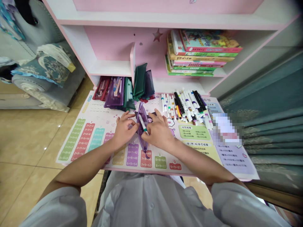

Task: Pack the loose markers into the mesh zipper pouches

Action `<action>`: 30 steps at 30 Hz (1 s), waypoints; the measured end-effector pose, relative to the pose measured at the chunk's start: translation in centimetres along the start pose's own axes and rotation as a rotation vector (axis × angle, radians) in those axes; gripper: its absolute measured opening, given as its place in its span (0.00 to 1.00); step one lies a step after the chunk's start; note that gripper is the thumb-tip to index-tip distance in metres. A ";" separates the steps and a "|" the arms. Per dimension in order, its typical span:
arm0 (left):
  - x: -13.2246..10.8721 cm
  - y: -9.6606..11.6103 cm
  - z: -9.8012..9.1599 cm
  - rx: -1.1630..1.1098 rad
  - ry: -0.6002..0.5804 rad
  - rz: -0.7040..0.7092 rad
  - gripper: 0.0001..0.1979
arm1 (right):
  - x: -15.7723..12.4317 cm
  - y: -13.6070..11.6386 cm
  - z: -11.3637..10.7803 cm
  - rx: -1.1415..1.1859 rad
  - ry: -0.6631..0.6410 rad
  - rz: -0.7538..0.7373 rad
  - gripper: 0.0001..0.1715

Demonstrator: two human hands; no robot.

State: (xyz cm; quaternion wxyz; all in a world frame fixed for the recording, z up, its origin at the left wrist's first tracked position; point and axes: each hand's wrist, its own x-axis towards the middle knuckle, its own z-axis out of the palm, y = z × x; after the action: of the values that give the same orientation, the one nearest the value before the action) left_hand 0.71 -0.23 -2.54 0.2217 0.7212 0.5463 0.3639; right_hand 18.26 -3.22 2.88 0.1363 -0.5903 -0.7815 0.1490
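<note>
A translucent purple zip pouch (142, 126) stands on its edge on the desk between my hands, with its mouth spread. My left hand (124, 130) presses against the pouch's left side, fingers pinching its edge. My right hand (158, 131) is at the right side, its thumb and fingers at the lower end of a white marker with a green band (143, 124). That marker lies slanted in the pouch's mouth. Its lower tip is hidden by my right hand.
A heap of white and black markers (187, 107) lies just right of my hands. Several fabric pencil cases (127, 93) stand behind the pouch. The desk has a multiplication-table mat (142, 159). Above are pink shelves (165, 19) with books (201, 53). A sofa and curtain flank the desk.
</note>
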 end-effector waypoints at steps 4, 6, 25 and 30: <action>0.0 0.2 -0.1 0.008 -0.024 -0.003 0.11 | -0.5 -0.4 0.2 -0.091 0.132 -0.050 0.07; 0.0 0.5 -0.2 0.020 -0.038 -0.011 0.10 | -0.6 -0.6 0.4 -0.134 0.156 -0.065 0.08; 0.0 0.6 -0.2 0.057 -0.055 -0.024 0.08 | 1.0 1.0 0.1 -0.004 -0.078 -0.026 0.11; 0.0 0.2 -0.2 0.029 -0.049 -0.008 0.08 | 4.3 5.8 -0.4 0.036 0.345 0.132 0.10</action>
State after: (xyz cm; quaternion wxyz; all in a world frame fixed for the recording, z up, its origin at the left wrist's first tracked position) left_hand 0.70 -0.36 -2.24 0.2258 0.7309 0.5486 0.3373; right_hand 22.34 2.42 1.11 0.2690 -0.6545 -0.7033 0.0680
